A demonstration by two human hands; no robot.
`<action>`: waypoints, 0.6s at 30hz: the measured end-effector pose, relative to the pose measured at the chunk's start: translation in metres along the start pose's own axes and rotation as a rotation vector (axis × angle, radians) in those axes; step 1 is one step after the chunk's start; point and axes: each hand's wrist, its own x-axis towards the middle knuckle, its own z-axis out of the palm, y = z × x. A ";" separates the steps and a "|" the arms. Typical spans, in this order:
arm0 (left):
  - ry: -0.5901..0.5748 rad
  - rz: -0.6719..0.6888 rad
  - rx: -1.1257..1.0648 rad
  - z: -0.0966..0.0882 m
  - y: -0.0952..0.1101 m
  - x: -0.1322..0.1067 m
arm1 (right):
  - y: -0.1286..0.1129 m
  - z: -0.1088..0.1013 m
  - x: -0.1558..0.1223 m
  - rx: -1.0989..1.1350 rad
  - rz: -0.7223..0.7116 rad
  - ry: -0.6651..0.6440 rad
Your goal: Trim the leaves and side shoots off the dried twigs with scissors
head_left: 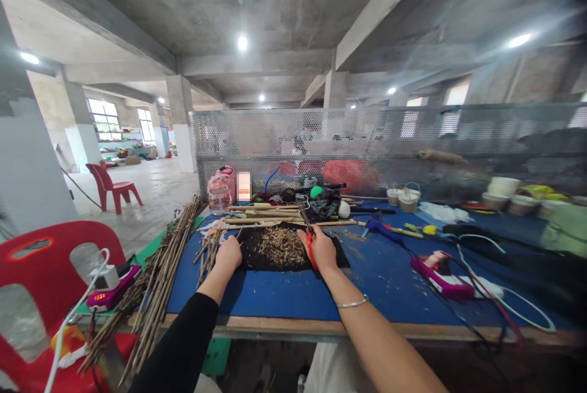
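Note:
A black cloth [247, 255] lies on the blue tabletop, heaped with short brown plant clippings [280, 246]. At the cloth's left edge my left hand [228, 253] is closed, knuckles up; what its fingers hold is too small to make out. My right hand [323, 250] grips red-handled scissors [310, 253] over the cloth's right side, their dark blades pointing away from me. Short cut twigs [208, 252] lie just left of my left hand. A bundle of long brown twigs [160, 283] hangs over the table's left front corner.
Bamboo sticks [275, 220] lie behind the cloth, with balls of yarn and a pink bag [221, 188] farther back. A purple power strip [443, 280] with cables is at right. Small buckets [408, 198] stand by the metal mesh screen [257, 130]. A red chair [59, 258] is at left.

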 end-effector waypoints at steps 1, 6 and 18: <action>-0.009 -0.010 0.030 -0.001 -0.001 -0.001 | -0.001 0.000 0.000 -0.002 -0.003 -0.006; 0.068 -0.055 0.048 -0.011 0.002 -0.004 | -0.002 -0.001 -0.001 -0.008 0.002 -0.018; -0.417 -0.189 -1.828 0.012 0.085 -0.009 | -0.004 0.006 -0.003 0.103 -0.185 -0.139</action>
